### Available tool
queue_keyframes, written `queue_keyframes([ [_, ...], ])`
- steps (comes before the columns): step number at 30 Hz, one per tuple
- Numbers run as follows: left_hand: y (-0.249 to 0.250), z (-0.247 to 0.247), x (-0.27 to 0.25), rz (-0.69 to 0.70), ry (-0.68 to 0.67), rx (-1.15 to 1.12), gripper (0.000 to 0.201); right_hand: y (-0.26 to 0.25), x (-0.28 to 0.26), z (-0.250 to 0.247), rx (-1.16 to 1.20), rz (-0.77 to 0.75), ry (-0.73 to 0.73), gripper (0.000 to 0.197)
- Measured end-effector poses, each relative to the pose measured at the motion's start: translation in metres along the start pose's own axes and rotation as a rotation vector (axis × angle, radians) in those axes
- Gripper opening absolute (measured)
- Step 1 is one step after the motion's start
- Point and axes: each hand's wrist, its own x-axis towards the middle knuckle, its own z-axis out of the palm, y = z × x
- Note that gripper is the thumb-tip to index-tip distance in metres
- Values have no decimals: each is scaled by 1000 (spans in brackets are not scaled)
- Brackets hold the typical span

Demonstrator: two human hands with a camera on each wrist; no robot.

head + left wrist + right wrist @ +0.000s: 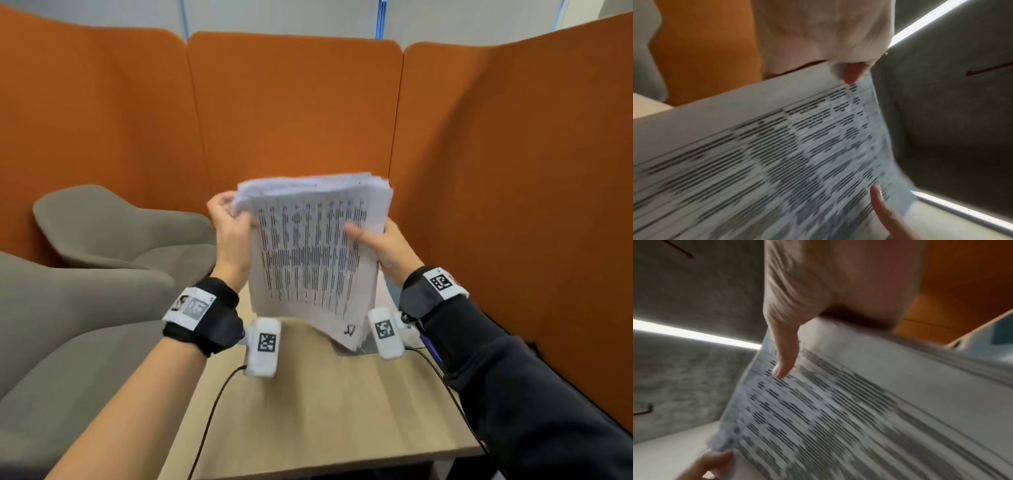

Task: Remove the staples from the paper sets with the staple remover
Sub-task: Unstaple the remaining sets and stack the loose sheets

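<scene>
A thick stack of printed paper sets (311, 253) is held upright in the air above the wooden table (308, 394), with its printed tables facing me. My left hand (233, 222) grips the stack's upper left corner, thumb on the front sheet. My right hand (376, 243) holds the right edge, thumb (785, 360) pressed on the print and fingers behind. The wrist views show the same blurred sheets (777, 162) (838, 410) close up. No staple remover or staple can be made out in any view.
Orange padded partitions (294, 109) enclose the table on three sides. Grey upholstered chairs (113, 233) stand to the left. A flat grey-white object (364, 347) lies on the table under the stack's lower corner. Black cables (212, 407) run from both wrist cameras over the table.
</scene>
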Motion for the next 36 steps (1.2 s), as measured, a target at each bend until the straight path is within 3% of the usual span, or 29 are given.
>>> queue_keyframes([
  [2, -19, -6, -15, -164, -45, 8, 35, 23, -13, -3, -60, 97, -58, 44],
  [4, -29, -3, -25, -242, -10, -10, 32, 39, -24, 2, -90, 133, -1, 36],
  [8, -9, 10, -17, -201, 12, -9, 20, 29, -28, 18, -23, 75, 160, 15],
  [12, -1, -2, 3, -113, -9, -20, 22, 5, -20, 14, 54, -11, 134, 20],
  [15, -17, -6, -18, -271, -10, -86, 11, 20, -30, 9, -36, 91, 37, 30],
  [17, -40, -9, -35, -391, -12, -64, 15, 42, -43, 6, -159, 200, -35, 38],
  [20, -47, -10, -37, -334, -18, -28, 21, 56, -49, 7, -219, 217, 12, 30],
  [22, -28, -6, -27, -215, -89, 6, 32, 41, -45, 8, -216, 185, 89, 23],
  [24, -11, -5, -17, -192, -203, 84, 32, 22, -37, 5, -154, 191, 128, 21],
  [27, -14, -12, -21, -349, -418, 177, 22, 5, -26, -3, 10, 281, 154, 20],
  [29, -31, -18, -34, -472, -450, 160, 21, 6, -21, -8, -5, 379, 164, 26],
  [31, -56, -25, -44, -633, -410, 145, 26, 14, -21, -12, -143, 504, 158, 26],
  [33, -83, -36, -52, -742, -356, 204, 31, 17, -27, -24, -598, 618, 87, 26],
  [36, -125, -57, -65, -830, -270, 470, 38, 27, -50, -54, -1297, 782, -197, 47],
])
